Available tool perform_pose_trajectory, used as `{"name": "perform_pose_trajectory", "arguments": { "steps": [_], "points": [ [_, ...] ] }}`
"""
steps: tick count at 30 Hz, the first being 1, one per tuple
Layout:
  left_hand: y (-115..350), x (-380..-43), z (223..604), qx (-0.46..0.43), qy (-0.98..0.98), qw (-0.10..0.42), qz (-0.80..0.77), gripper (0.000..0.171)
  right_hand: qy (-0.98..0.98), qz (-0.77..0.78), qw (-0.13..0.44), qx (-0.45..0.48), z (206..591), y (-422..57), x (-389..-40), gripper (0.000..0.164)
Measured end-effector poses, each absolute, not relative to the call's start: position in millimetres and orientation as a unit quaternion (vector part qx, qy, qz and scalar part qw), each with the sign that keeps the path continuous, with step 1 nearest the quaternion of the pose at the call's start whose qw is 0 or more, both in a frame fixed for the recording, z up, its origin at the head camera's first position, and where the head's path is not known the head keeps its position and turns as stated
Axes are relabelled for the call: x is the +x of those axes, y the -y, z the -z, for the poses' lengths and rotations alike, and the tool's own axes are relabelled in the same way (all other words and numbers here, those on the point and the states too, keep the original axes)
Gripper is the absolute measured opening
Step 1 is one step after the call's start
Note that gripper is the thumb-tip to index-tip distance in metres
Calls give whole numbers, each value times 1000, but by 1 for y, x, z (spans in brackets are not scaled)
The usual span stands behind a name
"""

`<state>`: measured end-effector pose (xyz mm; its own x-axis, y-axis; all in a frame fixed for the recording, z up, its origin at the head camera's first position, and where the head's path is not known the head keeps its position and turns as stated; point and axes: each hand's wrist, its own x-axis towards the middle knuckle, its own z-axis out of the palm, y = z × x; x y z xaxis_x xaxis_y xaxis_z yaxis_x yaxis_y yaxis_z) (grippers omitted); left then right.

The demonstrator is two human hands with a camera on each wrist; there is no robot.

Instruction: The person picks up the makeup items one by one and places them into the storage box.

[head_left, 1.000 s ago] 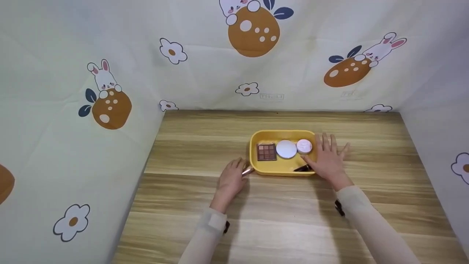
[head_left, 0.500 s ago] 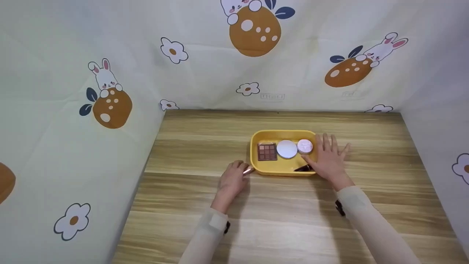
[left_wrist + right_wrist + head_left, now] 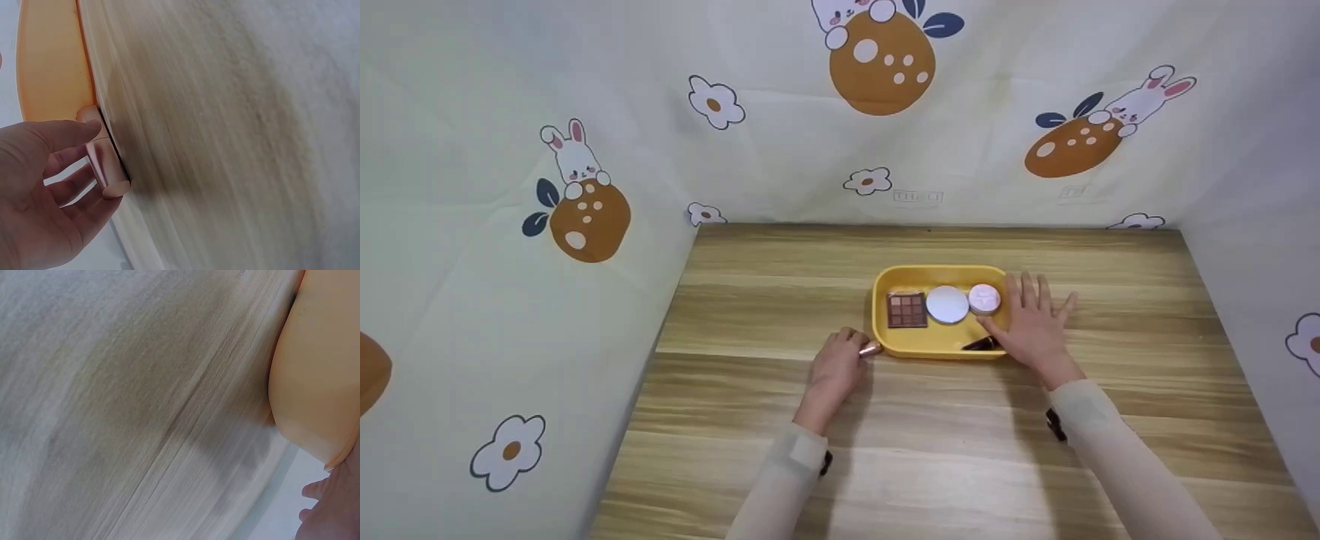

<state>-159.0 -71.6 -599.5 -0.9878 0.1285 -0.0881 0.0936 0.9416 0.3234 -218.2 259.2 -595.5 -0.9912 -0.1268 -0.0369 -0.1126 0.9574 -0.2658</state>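
Note:
My left hand (image 3: pixel 834 369) pinches a shiny rose-gold lipstick tube (image 3: pixel 106 160) between thumb and fingers, at the front left corner of a yellow tray (image 3: pixel 930 353). In the left wrist view the lipstick lies close along the tabletop, its far end at the tray's wall. My right hand (image 3: pixel 1033 330) rests over the tray's right end with fingers straight and spread, the thumb reaching over the rim. Inside the tray are an eyeshadow palette (image 3: pixel 907 310), a round white compact (image 3: pixel 947 304), a small round pinkish case (image 3: pixel 984 298) and a dark tube (image 3: pixel 978 344), partly hidden by the right hand.
The tray stands on a wood-grain table (image 3: pixel 765 300). Pale cloth walls (image 3: pixel 780 150) printed with rabbits, orange fruit and flowers rise behind the table and along both sides.
The lipstick in my left hand has shifted slightly, with its end lying right against the tray's corner. My right hand and the tray stay practically still.

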Motion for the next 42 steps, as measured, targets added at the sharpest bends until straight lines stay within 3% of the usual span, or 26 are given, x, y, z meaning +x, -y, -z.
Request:
{"name": "perform_pose_trajectory", "arguments": {
  "steps": [15,35,42],
  "points": [
    [73,-159,601,69,-984,21,-163,18,-987,150,18,-61,594,-258,-215,98],
    [79,-158,597,74,-980,15,-184,23,-988,143,26,-59,591,-258,-216,97],
    [82,-161,591,64,-980,15,-189,17,-989,132,32,-61,593,-259,-217,99]
  ]
}}
